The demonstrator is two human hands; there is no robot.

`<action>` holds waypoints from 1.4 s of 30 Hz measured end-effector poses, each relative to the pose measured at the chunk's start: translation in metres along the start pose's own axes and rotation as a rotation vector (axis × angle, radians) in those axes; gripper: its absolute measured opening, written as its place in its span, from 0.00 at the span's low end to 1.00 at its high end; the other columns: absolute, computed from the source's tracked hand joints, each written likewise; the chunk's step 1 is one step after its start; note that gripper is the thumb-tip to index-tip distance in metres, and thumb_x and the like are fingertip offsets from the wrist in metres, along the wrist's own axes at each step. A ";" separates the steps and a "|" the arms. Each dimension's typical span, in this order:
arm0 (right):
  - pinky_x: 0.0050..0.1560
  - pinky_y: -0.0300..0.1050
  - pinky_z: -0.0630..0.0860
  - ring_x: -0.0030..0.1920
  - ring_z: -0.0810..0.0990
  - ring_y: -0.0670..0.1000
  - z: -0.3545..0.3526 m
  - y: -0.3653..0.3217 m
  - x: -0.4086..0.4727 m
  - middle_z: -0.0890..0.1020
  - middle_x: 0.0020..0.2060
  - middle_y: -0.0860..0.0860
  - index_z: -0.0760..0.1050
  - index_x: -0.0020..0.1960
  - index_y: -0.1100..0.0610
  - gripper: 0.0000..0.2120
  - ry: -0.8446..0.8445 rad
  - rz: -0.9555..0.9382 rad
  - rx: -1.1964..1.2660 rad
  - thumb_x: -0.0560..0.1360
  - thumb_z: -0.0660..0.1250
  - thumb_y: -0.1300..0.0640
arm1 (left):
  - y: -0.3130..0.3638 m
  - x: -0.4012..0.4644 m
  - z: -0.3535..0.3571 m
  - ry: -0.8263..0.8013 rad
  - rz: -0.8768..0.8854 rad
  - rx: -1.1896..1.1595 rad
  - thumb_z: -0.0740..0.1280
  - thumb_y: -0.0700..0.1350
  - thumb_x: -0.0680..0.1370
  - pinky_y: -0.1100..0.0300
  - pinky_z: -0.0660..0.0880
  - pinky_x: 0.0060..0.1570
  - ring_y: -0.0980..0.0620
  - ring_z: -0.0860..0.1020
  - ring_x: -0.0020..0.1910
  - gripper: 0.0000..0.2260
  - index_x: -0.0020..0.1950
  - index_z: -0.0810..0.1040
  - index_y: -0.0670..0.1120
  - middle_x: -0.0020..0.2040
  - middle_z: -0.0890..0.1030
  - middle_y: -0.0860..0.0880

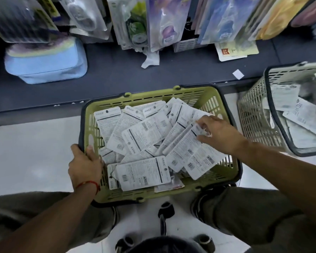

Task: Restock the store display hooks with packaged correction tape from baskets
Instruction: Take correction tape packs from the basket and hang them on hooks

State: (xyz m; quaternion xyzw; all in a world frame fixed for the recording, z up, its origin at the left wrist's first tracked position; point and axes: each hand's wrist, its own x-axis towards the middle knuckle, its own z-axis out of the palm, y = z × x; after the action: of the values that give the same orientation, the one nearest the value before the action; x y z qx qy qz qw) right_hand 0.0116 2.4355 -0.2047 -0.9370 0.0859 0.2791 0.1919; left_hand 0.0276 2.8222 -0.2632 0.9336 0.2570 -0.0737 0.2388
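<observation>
A green basket [190, 93] stands on the floor between my knees, filled with several white correction tape packs lying back side up. My left hand [85, 165] grips the basket's left rim, fingers curled over the edge. My right hand [219, 133] reaches into the right side of the basket and pinches the top edge of a small stack of packs [186, 148]. Above, packaged correction tapes [164, 21] hang in rows from the display hooks.
A grey basket [254, 114] holding more white packs stands to the right. A dark shelf ledge [117, 70] runs below the hooks, with a light blue pouch [46, 64] at its left and paper scraps [150, 59]. I sit on a stool over white floor.
</observation>
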 end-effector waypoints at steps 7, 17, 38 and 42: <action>0.48 0.49 0.84 0.48 0.86 0.53 -0.046 -0.029 -0.022 0.87 0.48 0.49 0.73 0.48 0.52 0.10 -0.056 -0.079 0.336 0.78 0.76 0.55 | 0.005 -0.005 -0.002 0.020 0.014 -0.073 0.61 0.48 0.84 0.41 0.72 0.48 0.30 0.77 0.54 0.16 0.69 0.65 0.43 0.59 0.78 0.32; 0.38 0.44 0.84 0.37 0.86 0.54 -0.086 -0.087 -0.063 0.86 0.42 0.58 0.73 0.52 0.60 0.09 0.013 -0.087 1.092 0.81 0.73 0.57 | 0.138 -0.120 -0.037 -0.390 1.047 -0.083 0.67 0.58 0.81 0.47 0.62 0.78 0.45 0.61 0.79 0.37 0.85 0.53 0.51 0.81 0.62 0.45; 0.44 0.41 0.74 0.45 0.77 0.47 -0.061 -0.038 0.028 0.81 0.43 0.45 0.79 0.49 0.52 0.05 -0.013 -0.149 0.252 0.80 0.73 0.52 | 0.160 0.037 -0.117 -0.967 0.671 -0.145 0.70 0.32 0.79 0.38 0.77 0.66 0.38 0.82 0.62 0.15 0.64 0.80 0.46 0.59 0.86 0.42; 0.42 0.41 0.75 0.41 0.79 0.46 -0.091 -0.053 0.001 0.87 0.52 0.42 0.79 0.58 0.51 0.07 0.097 -0.194 0.545 0.81 0.71 0.59 | 0.184 0.041 -0.112 -0.930 0.749 -0.253 0.70 0.37 0.82 0.44 0.76 0.67 0.43 0.82 0.64 0.16 0.68 0.79 0.50 0.62 0.85 0.44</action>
State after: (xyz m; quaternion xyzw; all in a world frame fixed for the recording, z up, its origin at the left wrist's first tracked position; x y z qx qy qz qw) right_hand 0.0711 2.4470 -0.1189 -0.8670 0.0769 0.1811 0.4579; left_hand 0.1590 2.7561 -0.1010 0.7948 -0.2134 -0.3537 0.4446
